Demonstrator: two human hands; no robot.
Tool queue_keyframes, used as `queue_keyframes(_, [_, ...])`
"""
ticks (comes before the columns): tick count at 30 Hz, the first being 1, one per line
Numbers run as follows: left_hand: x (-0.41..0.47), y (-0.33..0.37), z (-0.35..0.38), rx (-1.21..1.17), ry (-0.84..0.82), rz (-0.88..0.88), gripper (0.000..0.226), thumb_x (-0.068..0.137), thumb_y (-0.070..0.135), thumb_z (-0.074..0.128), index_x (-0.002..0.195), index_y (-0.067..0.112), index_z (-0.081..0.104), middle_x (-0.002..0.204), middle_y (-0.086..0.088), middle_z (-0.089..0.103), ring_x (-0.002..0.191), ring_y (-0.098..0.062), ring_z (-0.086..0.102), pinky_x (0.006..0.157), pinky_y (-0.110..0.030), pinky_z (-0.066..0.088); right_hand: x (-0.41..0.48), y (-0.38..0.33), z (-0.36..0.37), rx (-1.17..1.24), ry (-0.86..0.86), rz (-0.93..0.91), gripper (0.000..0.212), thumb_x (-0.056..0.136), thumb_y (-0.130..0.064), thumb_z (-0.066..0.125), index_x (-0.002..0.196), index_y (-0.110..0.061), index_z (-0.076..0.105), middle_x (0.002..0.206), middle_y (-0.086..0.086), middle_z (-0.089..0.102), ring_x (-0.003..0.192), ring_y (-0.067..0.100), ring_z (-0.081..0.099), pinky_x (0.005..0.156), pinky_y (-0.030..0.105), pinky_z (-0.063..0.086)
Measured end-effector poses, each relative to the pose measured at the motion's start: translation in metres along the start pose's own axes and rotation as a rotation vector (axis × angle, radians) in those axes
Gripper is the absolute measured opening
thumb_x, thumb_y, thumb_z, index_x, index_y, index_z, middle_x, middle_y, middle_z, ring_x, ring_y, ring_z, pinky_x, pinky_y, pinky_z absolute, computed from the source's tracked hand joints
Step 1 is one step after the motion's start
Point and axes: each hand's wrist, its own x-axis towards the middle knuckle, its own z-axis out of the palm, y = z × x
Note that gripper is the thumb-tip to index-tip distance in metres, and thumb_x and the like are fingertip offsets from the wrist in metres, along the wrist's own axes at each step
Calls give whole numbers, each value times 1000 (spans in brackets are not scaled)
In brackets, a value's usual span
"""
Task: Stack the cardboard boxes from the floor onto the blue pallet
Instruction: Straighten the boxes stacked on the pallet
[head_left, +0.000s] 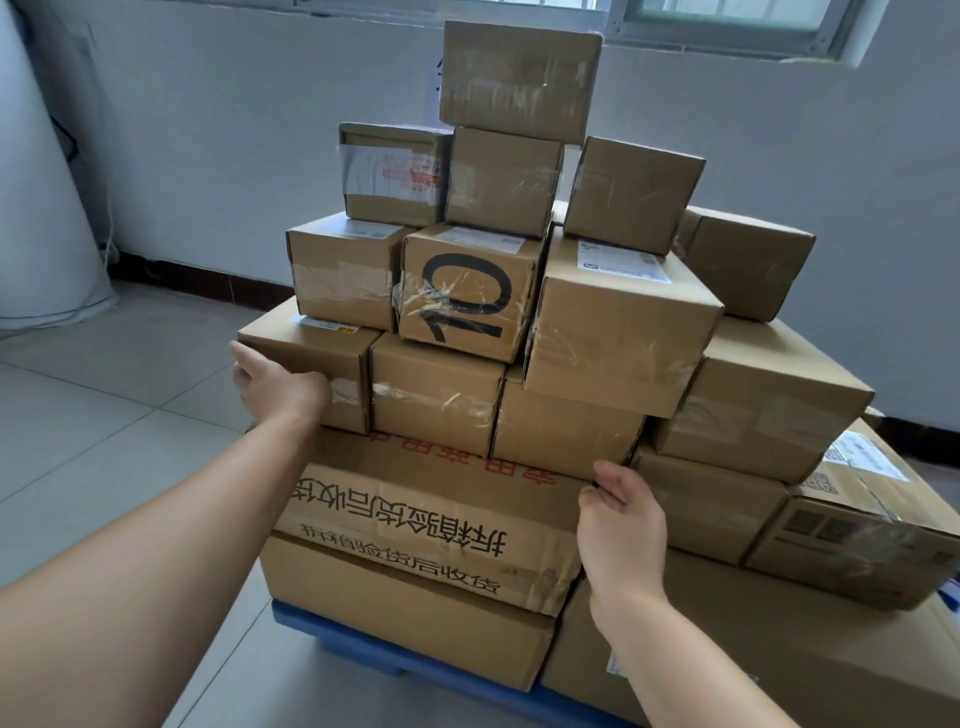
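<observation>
A tall pile of several brown cardboard boxes stands on the blue pallet (332, 636), narrowing to one box on top (519, 78). My left hand (275, 382) presses flat against the left front face of a low box (311, 353) in the third layer. My right hand (621, 525) touches the right end of a wide box printed with black and red characters (431, 514); its fingers are loosely curled, gripping nothing. A box marked with a large black "10" (467, 293) sits in the middle.
Grey tiled floor (104, 426) spreads to the left and front of the pallet. A white wall with a dark skirting runs behind, a window (727, 21) above it. A big white rounded object (41, 208) stands at the far left.
</observation>
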Motion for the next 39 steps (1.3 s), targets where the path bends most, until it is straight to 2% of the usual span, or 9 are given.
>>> queue_keyframes(7, [-3,-2,1,-14,-17,10,94,83,8,59,153,16,-3,158,-9,11,143,-30,21,115,-40,25,-1,0,5,16,-11,13,34,94,-3,51,118,-26,59,116,-7,59,110,10,54,86,24,39])
queue_keyframes(11, [-12,0,0,-19,-44,1,96,81,11,58,153,17,-6,159,-4,7,143,-29,20,115,-43,25,-3,-1,5,6,-5,20,34,94,-4,51,119,-25,59,116,-8,59,110,10,55,87,24,39])
queue_keyframes(19, [-61,13,29,-11,-103,-10,87,87,14,51,153,12,-6,161,-6,-3,145,-32,13,117,-43,21,4,-22,-18,8,30,34,30,95,-5,50,121,-20,58,116,-7,59,109,10,55,86,24,39])
queue_keyframes(22, [-87,27,39,5,-130,-31,79,92,12,46,153,11,-4,161,-6,-5,147,-31,9,118,-39,18,7,-34,-32,5,38,58,31,95,-6,51,122,-19,58,115,-7,61,106,10,56,88,24,41])
queue_keyframes(25, [-116,48,44,26,-160,-54,81,91,7,50,154,13,-1,161,-6,-3,147,-29,10,118,-40,20,6,-50,-42,-21,43,107,30,94,-6,51,120,-18,59,113,-5,63,105,13,59,95,30,47])
queue_keyframes(30, [-164,94,54,71,-250,-168,83,91,11,52,153,17,-3,160,-2,-8,147,-26,8,117,-39,23,9,-89,-55,-82,50,168,27,93,-7,53,116,-20,59,106,-8,62,95,6,56,87,23,41])
queue_keyframes(33, [-190,114,62,96,-337,-212,82,89,16,56,153,20,4,159,-5,-1,145,-30,16,114,-41,28,12,-111,-58,-95,18,217,35,94,-7,53,126,-18,56,113,-7,61,99,6,54,91,22,40])
queue_keyframes(37, [-204,131,68,20,-455,-244,70,86,10,53,149,25,26,144,-6,33,127,-28,44,98,-33,40,15,-132,-58,-106,-42,280,42,94,-5,50,134,-18,53,121,-7,60,107,7,53,97,23,41])
queue_keyframes(39, [-204,137,68,-2,-496,-270,74,80,4,47,147,29,28,140,-3,43,123,-26,49,98,-34,42,17,-137,-57,-110,-65,314,45,94,-3,48,137,-18,51,125,-7,60,108,6,52,100,25,41])
